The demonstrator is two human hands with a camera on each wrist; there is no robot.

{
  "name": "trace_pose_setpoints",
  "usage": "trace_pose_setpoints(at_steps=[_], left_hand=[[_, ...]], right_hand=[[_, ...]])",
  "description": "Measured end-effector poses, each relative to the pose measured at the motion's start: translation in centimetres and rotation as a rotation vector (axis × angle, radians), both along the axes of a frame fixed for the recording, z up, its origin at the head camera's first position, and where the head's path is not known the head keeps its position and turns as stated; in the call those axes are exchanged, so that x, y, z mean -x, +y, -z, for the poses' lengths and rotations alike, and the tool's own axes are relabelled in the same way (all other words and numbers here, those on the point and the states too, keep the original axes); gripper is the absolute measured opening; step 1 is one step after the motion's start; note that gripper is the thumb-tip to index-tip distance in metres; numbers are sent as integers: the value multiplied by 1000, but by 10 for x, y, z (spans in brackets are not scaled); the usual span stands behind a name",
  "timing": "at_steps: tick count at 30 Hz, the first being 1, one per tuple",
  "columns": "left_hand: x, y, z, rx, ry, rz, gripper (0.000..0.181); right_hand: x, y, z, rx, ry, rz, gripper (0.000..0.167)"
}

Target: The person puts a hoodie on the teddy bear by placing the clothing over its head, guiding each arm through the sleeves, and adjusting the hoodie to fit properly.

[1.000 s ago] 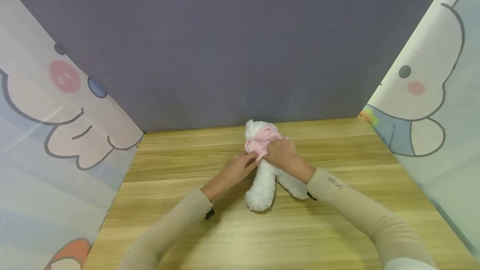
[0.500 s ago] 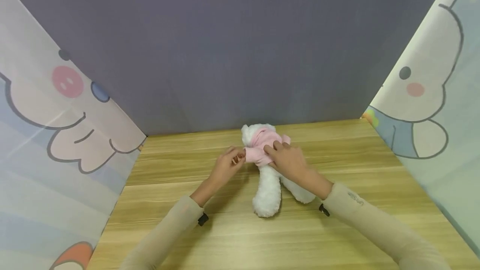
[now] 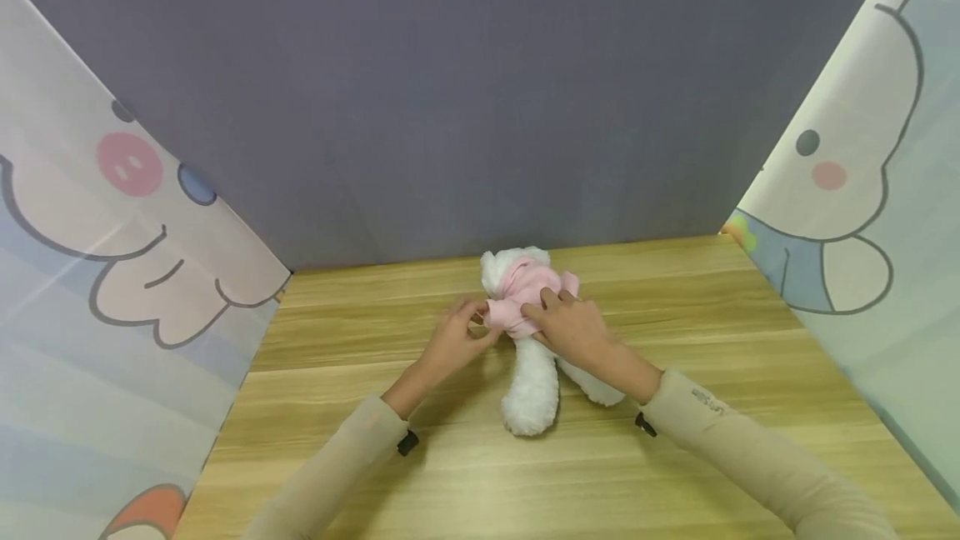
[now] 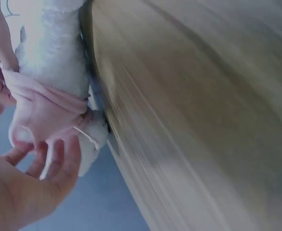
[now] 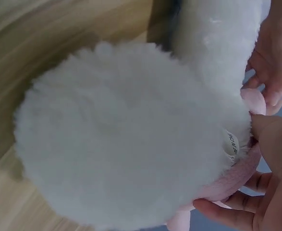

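A white plush toy (image 3: 530,390) lies on the wooden table, head (image 3: 510,265) at the far side and legs towards me. It wears a pink top (image 3: 528,280). My right hand (image 3: 573,327) grips the top's lower hem, thumb at the hem's edge and fingers on the cloth outside. My left hand (image 3: 453,344) is at the sleeve (image 4: 40,115) on the toy's left-hand side; its slightly bent fingers (image 4: 59,156) touch the cuff, with thumb and fingers apart. Inside the cuff a bit of white plush (image 4: 23,134) shows. In the right wrist view a leg (image 5: 121,139) hides much of the toy.
The wooden table (image 3: 330,373) reaches back to a grey panel (image 3: 480,90). Printed cartoon curtains (image 3: 67,273) stand at left and right. A small white label (image 5: 231,144) pokes out near the hem.
The pink top, bunched near the chest a second ago, is now spread lower over the body. My left hand moved left to the sleeve; my right hand shifted slightly right and down.
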State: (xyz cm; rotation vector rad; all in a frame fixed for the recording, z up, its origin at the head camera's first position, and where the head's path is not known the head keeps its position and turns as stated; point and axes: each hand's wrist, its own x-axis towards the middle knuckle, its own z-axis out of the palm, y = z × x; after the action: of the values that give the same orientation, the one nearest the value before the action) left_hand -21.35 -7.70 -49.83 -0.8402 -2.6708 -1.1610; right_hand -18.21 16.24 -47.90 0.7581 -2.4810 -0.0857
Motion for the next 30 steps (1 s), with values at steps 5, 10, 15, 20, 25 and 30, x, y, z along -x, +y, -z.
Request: trace_pose_setpoints(at_steps=[5, 10, 15, 20, 25, 30], left_hand=[[-6, 13, -1, 143, 99, -1, 37], [-7, 28, -5, 256, 239, -35, 34], [-6, 34, -4, 334, 313, -43, 18], [-3, 31, -3, 387, 353, -27, 13], [-4, 21, -5, 458, 189, 4, 17], [-11, 10, -2, 554, 10, -4, 31]], right_hand=[[-1, -9, 4, -47, 1, 66, 40], [4, -16, 5, -29, 23, 86, 33], [3, -20, 3, -21, 49, 68, 39], [1, -24, 3, 5, 82, 20, 46], [-1, -16, 0, 78, -77, -65, 38], [3, 20, -11, 247, -422, -214, 44]])
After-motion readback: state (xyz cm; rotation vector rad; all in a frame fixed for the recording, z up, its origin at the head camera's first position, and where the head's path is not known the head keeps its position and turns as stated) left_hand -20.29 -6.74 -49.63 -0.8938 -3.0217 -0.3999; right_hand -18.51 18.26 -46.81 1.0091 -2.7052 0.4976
